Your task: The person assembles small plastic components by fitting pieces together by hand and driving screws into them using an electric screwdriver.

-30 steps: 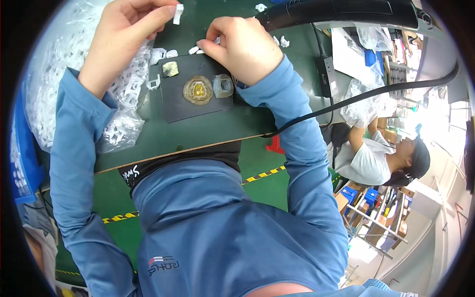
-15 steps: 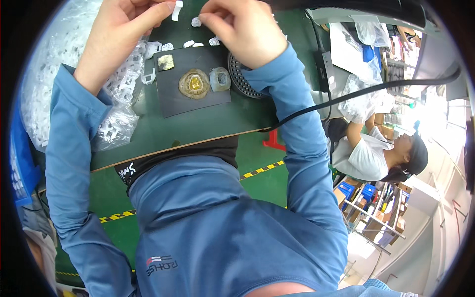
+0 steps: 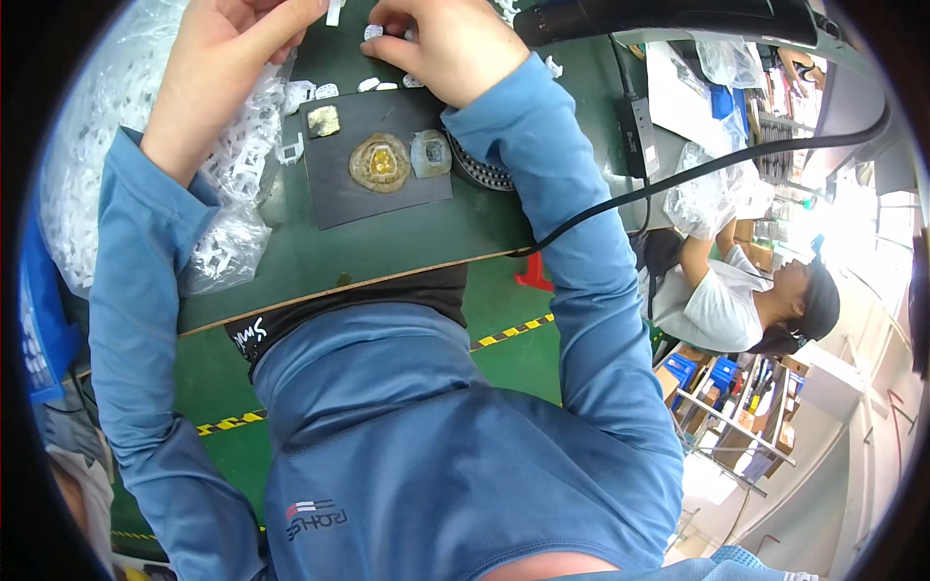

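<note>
Dark mat (image 3: pixel 378 198): 1. On it: yellowish round disc (image 3: pixel 379 163) 1, clear round piece (image 3: pixel 430 153) 1, small square chip (image 3: pixel 324 120) 1. Loose white clips (image 3: pixel 376 85) beyond mat: at least 4.

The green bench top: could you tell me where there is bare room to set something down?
The widest bare strip of the green bench top runs between the black mat and the near edge. A smaller patch lies right of the right hand, before the power strip. It is crowded at the far left, where the heap of white plastic parts lies by the left hand.
</note>
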{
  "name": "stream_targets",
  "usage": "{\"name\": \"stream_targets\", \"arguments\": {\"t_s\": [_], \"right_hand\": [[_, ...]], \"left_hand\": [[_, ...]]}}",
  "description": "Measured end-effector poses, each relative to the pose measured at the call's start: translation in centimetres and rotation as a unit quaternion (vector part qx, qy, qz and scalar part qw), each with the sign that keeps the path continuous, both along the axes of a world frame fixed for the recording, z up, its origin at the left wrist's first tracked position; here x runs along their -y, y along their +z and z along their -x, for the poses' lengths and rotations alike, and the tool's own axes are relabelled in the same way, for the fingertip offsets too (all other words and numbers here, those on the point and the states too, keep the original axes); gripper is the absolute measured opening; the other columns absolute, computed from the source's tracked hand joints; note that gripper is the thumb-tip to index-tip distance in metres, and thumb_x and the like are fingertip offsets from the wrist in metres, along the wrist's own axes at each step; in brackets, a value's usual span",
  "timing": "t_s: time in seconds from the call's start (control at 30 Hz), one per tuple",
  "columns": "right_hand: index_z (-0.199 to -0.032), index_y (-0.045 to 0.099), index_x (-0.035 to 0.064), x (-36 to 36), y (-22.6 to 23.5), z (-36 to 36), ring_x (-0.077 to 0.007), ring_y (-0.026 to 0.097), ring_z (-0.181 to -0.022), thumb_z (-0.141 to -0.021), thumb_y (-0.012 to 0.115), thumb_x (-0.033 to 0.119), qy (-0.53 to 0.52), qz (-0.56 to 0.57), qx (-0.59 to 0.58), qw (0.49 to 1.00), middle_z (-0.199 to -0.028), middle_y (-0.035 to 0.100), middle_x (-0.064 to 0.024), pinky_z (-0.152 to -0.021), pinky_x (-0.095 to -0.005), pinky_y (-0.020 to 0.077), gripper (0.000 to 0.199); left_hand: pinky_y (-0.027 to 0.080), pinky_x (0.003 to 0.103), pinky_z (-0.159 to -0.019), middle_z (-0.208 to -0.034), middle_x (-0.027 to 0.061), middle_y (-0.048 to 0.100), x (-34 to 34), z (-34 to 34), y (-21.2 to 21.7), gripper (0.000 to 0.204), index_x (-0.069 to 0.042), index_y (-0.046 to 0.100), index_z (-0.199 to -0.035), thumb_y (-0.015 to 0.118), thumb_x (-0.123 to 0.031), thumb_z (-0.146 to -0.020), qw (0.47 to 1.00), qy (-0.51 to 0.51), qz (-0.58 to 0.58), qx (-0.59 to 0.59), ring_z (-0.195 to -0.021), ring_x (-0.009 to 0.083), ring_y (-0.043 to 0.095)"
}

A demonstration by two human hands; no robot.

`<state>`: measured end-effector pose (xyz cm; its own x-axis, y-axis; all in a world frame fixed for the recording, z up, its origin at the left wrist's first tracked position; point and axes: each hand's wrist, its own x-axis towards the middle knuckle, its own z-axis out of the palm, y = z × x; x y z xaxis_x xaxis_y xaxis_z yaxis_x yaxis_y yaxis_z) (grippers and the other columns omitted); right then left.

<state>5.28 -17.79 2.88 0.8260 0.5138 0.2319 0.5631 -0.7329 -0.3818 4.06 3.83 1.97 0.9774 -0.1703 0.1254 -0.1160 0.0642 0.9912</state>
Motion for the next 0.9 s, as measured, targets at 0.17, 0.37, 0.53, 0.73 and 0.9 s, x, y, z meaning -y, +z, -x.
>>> {"name": "stream_targets", "arguments": {"t_s": [0.17, 0.37, 0.53, 0.73, 0.9], "right_hand": [[-0.105, 0.068, -0.0028, -0.2, 2.1, 2.1, -0.0277, 0.064, -0.081, -0.088, 0.072, 0.013, 0.027, -0.077, -0.094, 0.992, -0.085, 0.061, -0.0114, -0.073, -0.0375, 0.0509, 0.024], [-0.107, 0.078, 0.0032, 3.9, 2.8, 7.4, -0.0090, 0.050, -0.056, -0.080, 0.085, 0.005, 0.096, -0.099, -0.067, 0.988, -0.068, 0.059, -0.0007, -0.052, -0.0258, 0.0400, 0.028], [-0.106, 0.078, 0.0065, 5.1, 1.3, 8.1, -0.0191, 0.060, -0.060, -0.082, 0.082, 0.014, 0.085, -0.052, -0.072, 0.992, -0.074, 0.066, -0.0052, -0.055, -0.0320, 0.0480, 0.025], [-0.105, 0.078, 0.0050, 5.0, 1.2, 8.6, -0.0161, 0.057, -0.057, -0.082, 0.084, 0.012, 0.074, -0.062, -0.061, 0.993, -0.071, 0.065, -0.0046, -0.053, -0.0312, 0.0451, 0.025], [-0.097, 0.077, 0.0094, 5.1, 0.0, 8.4, -0.0246, 0.071, -0.069, -0.087, 0.078, 0.022, 0.084, -0.075, -0.025, 0.993, -0.081, 0.073, -0.0072, -0.060, -0.0360, 0.0548, 0.016]], "left_hand": [[0.045, 0.022, -0.059, -0.078, 0.0019, 0.068, -0.2, 0.3, -0.8, 0.008, 0.002, 0.073, -0.099, 0.069, -0.003, -0.094, 0.998, 0.020, -0.026, 0.058, -0.064, 0.0059, 0.058], [0.044, 0.021, -0.057, -0.077, 0.0007, 0.068, 0.0, 0.2, -0.3, 0.009, 0.001, 0.073, -0.099, 0.069, -0.005, -0.095, 0.997, 0.010, -0.023, 0.074, -0.063, 0.0055, 0.057], [0.046, 0.026, -0.062, -0.081, 0.0021, 0.066, 0.5, 0.2, -1.7, 0.010, 0.000, 0.071, -0.097, 0.073, -0.009, -0.092, 0.990, 0.036, -0.046, 0.129, -0.068, 0.0106, 0.060], [0.039, 0.020, -0.066, -0.094, -0.0014, 0.069, 0.2, 2.0, -0.8, 0.020, -0.001, 0.075, -0.113, 0.067, -0.013, -0.099, 0.986, -0.109, -0.118, 0.051, -0.076, 0.0041, 0.052], [0.040, 0.021, -0.064, -0.085, -0.0017, 0.065, 0.4, 2.6, -0.8, 0.020, -0.001, 0.075, -0.112, 0.065, -0.015, -0.100, 0.984, -0.149, -0.095, -0.007, -0.072, 0.0041, 0.051]]}}
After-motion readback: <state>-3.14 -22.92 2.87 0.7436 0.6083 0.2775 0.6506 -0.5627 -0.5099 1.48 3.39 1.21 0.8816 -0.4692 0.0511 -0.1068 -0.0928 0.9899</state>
